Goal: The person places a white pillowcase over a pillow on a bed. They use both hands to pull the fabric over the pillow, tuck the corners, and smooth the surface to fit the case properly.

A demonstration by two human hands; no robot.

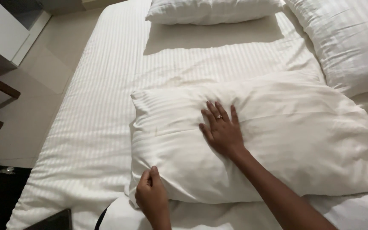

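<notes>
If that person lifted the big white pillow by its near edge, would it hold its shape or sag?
The pillow would probably sag: its striped case already wrinkles under the right hand pressing flat on it. It looks light for its bulk, puffy and soft. The left hand pinching its near edge suggests that the loose cloth grips easily and is unlikely to slip.

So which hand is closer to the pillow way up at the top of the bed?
The right hand. It lies flat on the middle of the near pillow, closer to the far pillow. The left hand pinches the near pillow's bottom edge.
</notes>
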